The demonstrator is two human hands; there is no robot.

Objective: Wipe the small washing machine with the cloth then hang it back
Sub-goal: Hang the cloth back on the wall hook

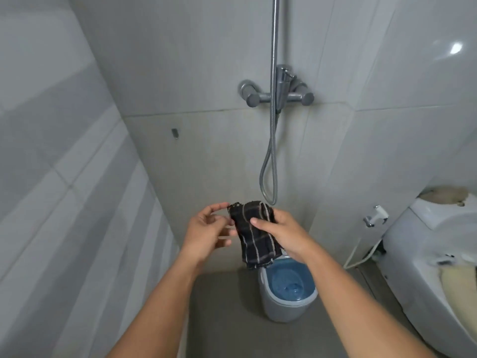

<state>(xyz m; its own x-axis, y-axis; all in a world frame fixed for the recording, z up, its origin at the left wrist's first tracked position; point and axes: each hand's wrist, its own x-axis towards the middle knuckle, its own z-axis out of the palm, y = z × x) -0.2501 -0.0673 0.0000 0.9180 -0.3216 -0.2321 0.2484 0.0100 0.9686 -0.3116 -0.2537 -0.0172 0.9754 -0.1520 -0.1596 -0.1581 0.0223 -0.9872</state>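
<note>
cloth: dark, pale-striped, hanging folded in the air above the small washing machine on the floor | right hand: wraps the cloth's right side, thumb on front | left hand: pinches the cloth's top left corner | hook: bare on wall, upper left

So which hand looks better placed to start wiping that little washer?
Probably the right hand: it grips the bulk of the cloth above the small washing machine, while the left hand only pinches a corner.
</note>
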